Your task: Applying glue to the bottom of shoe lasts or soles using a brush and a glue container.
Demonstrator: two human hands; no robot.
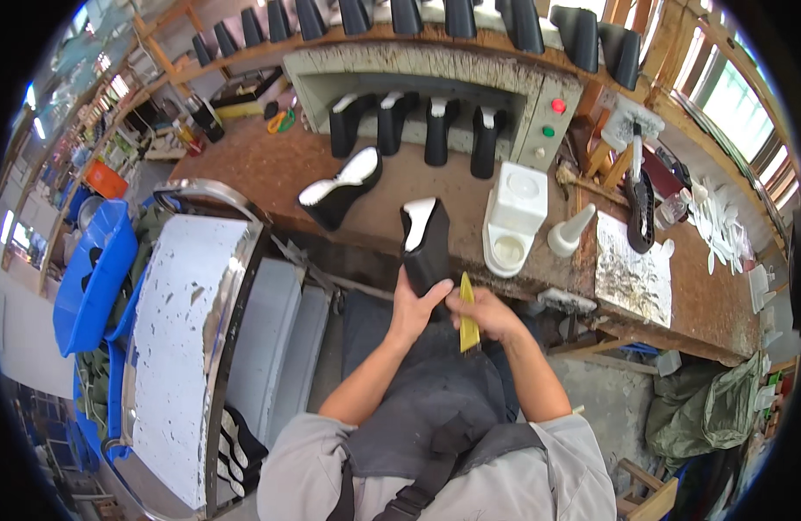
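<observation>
Work seems underway: the left hand holds a black, white-topped wedge sole, the right hand a flat yellow tool, with completion of other black wedges unclear.

Black wedge soles and a worn, stained workbench show a shoemaking workshop.

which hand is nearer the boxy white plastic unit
Right. The right hand is just in front of the unit; the left hand is farther away, to its left.
</observation>
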